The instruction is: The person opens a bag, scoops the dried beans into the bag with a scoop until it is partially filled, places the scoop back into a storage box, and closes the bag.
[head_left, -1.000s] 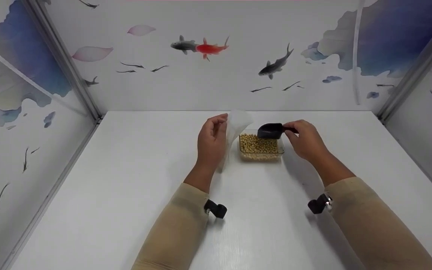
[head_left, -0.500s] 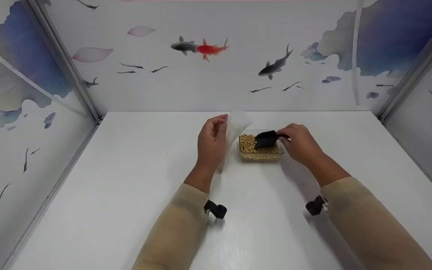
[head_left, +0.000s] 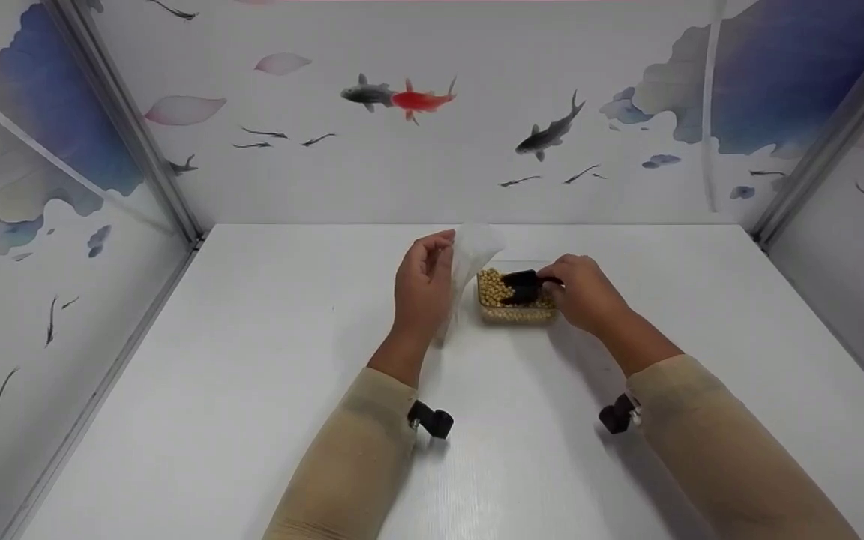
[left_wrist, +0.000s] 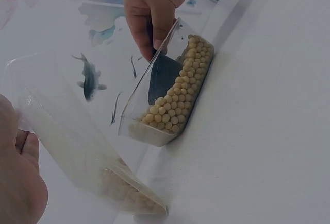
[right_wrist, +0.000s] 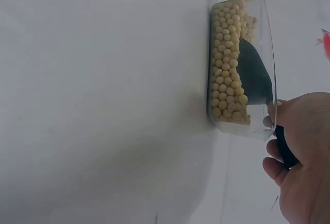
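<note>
My right hand (head_left: pixel 586 294) grips the handle of a black scoop (head_left: pixel 523 286), whose blade is sunk among soybeans (left_wrist: pixel 178 100) in a clear rectangular container (head_left: pixel 518 315). In the right wrist view the blade (right_wrist: pixel 252 74) shows through the container's wall, pushed into the beans. To the left of the container, my left hand (head_left: pixel 424 289) holds a translucent plastic bag (head_left: pixel 477 244) upright by its upper part. Some beans (left_wrist: pixel 131 193) lie in the bottom of the bag, seen in the left wrist view. The left fingertips are partly hidden behind the bag.
Everything stands on a white table (head_left: pixel 289 390). A white back wall (head_left: pixel 432 180) with painted fish rises close behind the container, and patterned side walls flank the table. A wrist camera mount (head_left: pixel 432 420) sticks out from the left sleeve.
My right hand has moved down and to the left. The scoop went from above the container's rim into the beans. The left hand and the bag have stayed in place.
</note>
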Motion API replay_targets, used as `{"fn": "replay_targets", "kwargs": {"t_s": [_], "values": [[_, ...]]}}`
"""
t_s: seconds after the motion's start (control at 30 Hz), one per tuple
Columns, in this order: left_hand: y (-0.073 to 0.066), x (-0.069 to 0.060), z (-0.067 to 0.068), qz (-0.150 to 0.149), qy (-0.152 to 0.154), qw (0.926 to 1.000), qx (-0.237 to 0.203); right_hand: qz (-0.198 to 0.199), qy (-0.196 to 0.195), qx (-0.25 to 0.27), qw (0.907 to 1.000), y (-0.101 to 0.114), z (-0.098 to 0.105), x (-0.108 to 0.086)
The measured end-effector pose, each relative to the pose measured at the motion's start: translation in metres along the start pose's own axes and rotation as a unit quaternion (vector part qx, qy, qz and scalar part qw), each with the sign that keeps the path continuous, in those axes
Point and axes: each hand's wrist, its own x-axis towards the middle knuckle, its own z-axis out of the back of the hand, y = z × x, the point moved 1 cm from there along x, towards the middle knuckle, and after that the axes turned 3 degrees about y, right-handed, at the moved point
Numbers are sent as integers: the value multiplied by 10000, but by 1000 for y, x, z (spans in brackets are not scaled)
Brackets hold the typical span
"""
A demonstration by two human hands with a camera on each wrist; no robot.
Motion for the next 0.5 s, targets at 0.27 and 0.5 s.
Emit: {"fn": "replay_targets", "kwargs": {"t_s": [0.27, 0.5], "values": [[2, 1, -1, -98, 121, 9996, -254, 68, 109, 142, 9998, 6, -5, 1], [4, 0, -1, -77, 141, 9996, -215, -107, 239, 485, 9985, 3, -10, 4]]}}
